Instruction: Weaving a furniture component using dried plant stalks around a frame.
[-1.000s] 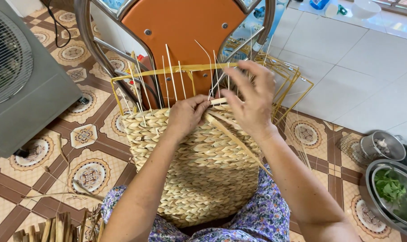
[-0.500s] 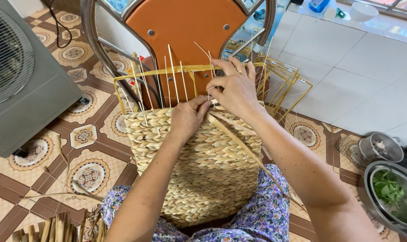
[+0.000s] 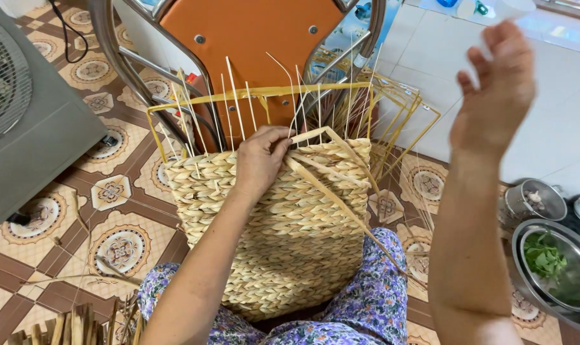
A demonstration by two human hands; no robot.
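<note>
Now the left hand (image 3: 259, 160) pinches a strand (image 3: 341, 201) at the basket (image 3: 283, 236) rim, fingers pressed together; the right hand (image 3: 494, 89) hovers high, fingers spread, empty. Slackening the pinch could loosen the last weave.

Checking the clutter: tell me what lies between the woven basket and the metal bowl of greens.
Head view: the raised right forearm, between basket and bowl.

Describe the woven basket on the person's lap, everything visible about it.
The woven basket is pale straw-coloured, braided in thick horizontal rows of what looks like dried grass fibre. It lies tilted across the lap, unfinished: thin upright stakes and a yellow wire frame rise bare above its top edge. The left hand presses on the top rows, and a loose strand trails diagonally across it. The right hand is raised clear.
</note>
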